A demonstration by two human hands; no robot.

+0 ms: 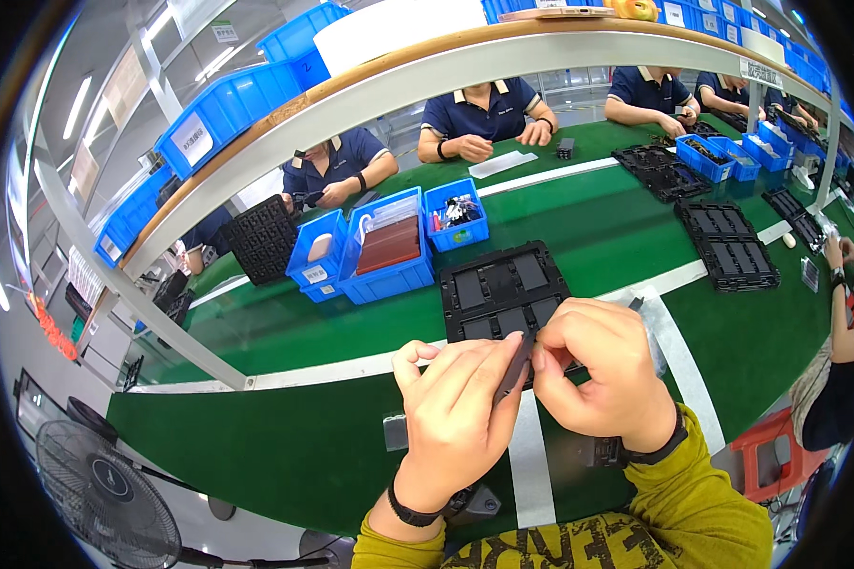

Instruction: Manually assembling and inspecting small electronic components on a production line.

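My left hand (457, 403) is closed round a thin black rectangular piece (511, 372), held tilted on edge above the green table. Beside its upper end, the thumb and fingers of my right hand (603, 365) are pinched together. Whatever those right fingertips hold is hidden. Just beyond both hands lies a black plastic tray (489, 313) with dark flat rectangular parts in its slots. A small dark block (396, 432) rests left of my left wrist, and another dark item (602, 451) lies by my right wrist.
Blue bins (389, 275) stand beyond the tray, one with brown sheets inside. More black trays (726, 245) lie to the right. A shelf edge (503, 59) crosses overhead. Several people work along the far side, and a person's arm (840, 303) is at right. A fan (109, 484) stands lower left.
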